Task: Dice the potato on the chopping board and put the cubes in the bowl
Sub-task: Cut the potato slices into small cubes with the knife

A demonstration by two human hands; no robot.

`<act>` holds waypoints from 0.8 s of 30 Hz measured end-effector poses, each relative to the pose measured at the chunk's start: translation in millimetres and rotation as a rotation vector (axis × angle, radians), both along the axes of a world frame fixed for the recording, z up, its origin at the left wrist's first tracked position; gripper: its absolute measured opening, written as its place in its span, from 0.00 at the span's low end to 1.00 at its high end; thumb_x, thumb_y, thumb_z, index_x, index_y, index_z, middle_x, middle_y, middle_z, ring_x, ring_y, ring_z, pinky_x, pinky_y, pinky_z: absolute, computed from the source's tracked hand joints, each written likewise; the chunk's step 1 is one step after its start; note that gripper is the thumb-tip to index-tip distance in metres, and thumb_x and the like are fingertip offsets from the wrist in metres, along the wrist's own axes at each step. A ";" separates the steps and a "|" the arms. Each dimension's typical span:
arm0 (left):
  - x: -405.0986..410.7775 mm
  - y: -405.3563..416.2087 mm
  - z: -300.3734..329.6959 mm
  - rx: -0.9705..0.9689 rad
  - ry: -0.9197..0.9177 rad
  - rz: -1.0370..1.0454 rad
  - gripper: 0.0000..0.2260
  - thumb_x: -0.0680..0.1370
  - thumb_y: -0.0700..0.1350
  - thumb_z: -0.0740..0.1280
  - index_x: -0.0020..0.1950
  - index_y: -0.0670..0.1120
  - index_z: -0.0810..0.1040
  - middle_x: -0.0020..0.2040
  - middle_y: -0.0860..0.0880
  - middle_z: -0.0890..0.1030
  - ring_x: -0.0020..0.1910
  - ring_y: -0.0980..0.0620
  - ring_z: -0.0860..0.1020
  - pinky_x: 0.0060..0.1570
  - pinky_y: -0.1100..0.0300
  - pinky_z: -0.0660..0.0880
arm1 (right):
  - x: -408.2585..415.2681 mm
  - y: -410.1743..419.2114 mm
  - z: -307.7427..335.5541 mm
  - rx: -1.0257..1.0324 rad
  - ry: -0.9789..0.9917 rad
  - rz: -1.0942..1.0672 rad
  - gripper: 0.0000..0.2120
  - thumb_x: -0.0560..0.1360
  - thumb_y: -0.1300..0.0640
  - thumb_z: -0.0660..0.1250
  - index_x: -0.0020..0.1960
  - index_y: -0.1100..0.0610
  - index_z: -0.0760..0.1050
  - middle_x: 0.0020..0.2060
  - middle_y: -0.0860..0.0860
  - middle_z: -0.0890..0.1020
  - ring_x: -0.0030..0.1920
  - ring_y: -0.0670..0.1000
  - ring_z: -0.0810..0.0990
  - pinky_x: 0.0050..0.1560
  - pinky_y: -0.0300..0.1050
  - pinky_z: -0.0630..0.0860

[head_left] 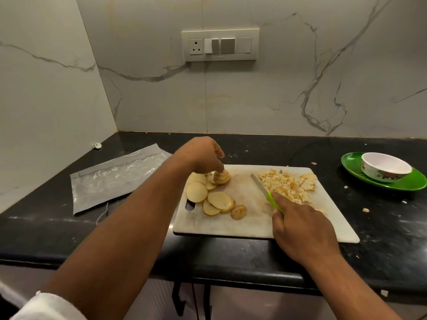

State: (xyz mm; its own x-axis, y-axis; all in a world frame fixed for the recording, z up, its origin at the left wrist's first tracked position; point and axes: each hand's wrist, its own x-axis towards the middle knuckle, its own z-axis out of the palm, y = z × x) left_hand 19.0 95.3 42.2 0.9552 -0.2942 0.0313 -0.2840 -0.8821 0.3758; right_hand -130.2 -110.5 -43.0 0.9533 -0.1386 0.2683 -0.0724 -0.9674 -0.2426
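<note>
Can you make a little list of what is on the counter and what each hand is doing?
board: white chopping board on the black counter
slices: potato slices on the board's left side
cubes: potato cubes on its right side
left hand: pinches a stack of slices
right hand: grips the green-handled knife
bowl: white bowl, no cubes visible inside, on a green plate
</note>
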 end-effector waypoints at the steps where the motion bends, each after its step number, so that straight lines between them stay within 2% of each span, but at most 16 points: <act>1: -3.8 9.7 -1.0 -0.082 -0.008 0.034 0.16 0.77 0.47 0.76 0.64 0.52 0.82 0.60 0.52 0.83 0.55 0.54 0.80 0.55 0.58 0.77 | -0.9 0.5 -0.1 -0.001 -0.005 0.003 0.25 0.82 0.47 0.50 0.79 0.41 0.59 0.55 0.49 0.82 0.51 0.52 0.79 0.48 0.49 0.74; 4: -20.4 34.8 -15.6 -0.247 0.038 0.134 0.12 0.76 0.52 0.77 0.57 0.54 0.83 0.52 0.53 0.83 0.51 0.56 0.80 0.50 0.58 0.78 | 1.2 8.9 3.0 0.014 -0.003 0.043 0.25 0.82 0.47 0.50 0.79 0.43 0.59 0.56 0.49 0.82 0.51 0.51 0.79 0.49 0.49 0.75; 7: -30.9 44.9 -35.1 -0.194 0.155 0.192 0.19 0.71 0.57 0.80 0.58 0.55 0.81 0.53 0.55 0.81 0.54 0.54 0.79 0.55 0.54 0.79 | 11.0 28.7 5.6 0.032 -0.002 0.107 0.26 0.82 0.49 0.51 0.79 0.45 0.59 0.59 0.51 0.82 0.54 0.53 0.79 0.52 0.51 0.77; 10: -33.3 46.6 -41.8 -0.183 0.170 0.240 0.25 0.68 0.56 0.82 0.62 0.54 0.79 0.53 0.54 0.78 0.54 0.52 0.79 0.57 0.53 0.80 | 21.0 46.0 6.1 0.052 -0.002 0.168 0.26 0.81 0.49 0.52 0.79 0.47 0.59 0.58 0.52 0.81 0.54 0.55 0.79 0.52 0.52 0.77; 13: -32.5 46.5 -44.2 -0.180 0.172 0.266 0.25 0.67 0.57 0.82 0.60 0.53 0.79 0.52 0.53 0.80 0.53 0.52 0.79 0.54 0.54 0.80 | 21.1 55.7 4.7 0.047 -0.016 0.219 0.27 0.81 0.50 0.52 0.80 0.48 0.57 0.54 0.52 0.82 0.50 0.54 0.79 0.46 0.50 0.73; 16: -31.9 47.6 -45.2 -0.178 0.186 0.285 0.25 0.66 0.58 0.83 0.57 0.52 0.80 0.53 0.52 0.80 0.53 0.52 0.79 0.52 0.55 0.78 | 18.1 53.6 3.8 0.036 -0.023 0.228 0.27 0.81 0.50 0.52 0.80 0.48 0.56 0.53 0.52 0.82 0.49 0.53 0.78 0.45 0.50 0.73; 20: -33.4 48.9 -46.1 -0.250 0.203 0.282 0.20 0.66 0.54 0.83 0.54 0.52 0.81 0.53 0.52 0.79 0.56 0.51 0.76 0.48 0.57 0.73 | 14.3 31.9 3.0 0.047 0.009 0.156 0.27 0.81 0.50 0.52 0.80 0.46 0.56 0.55 0.50 0.81 0.51 0.52 0.78 0.50 0.50 0.76; 22: -37.1 48.2 -42.0 -0.330 0.155 0.277 0.15 0.69 0.51 0.82 0.50 0.52 0.81 0.49 0.53 0.80 0.53 0.51 0.77 0.45 0.58 0.74 | 9.4 23.6 1.3 0.007 0.025 0.133 0.27 0.81 0.50 0.51 0.80 0.46 0.55 0.56 0.49 0.81 0.52 0.52 0.79 0.51 0.51 0.76; 24: -40.9 44.1 -35.5 -0.423 0.068 0.253 0.10 0.71 0.49 0.80 0.47 0.52 0.82 0.45 0.51 0.81 0.48 0.51 0.79 0.41 0.60 0.75 | 2.8 15.7 -0.9 -0.045 0.035 0.097 0.27 0.82 0.50 0.50 0.81 0.46 0.53 0.56 0.49 0.81 0.52 0.51 0.78 0.48 0.49 0.73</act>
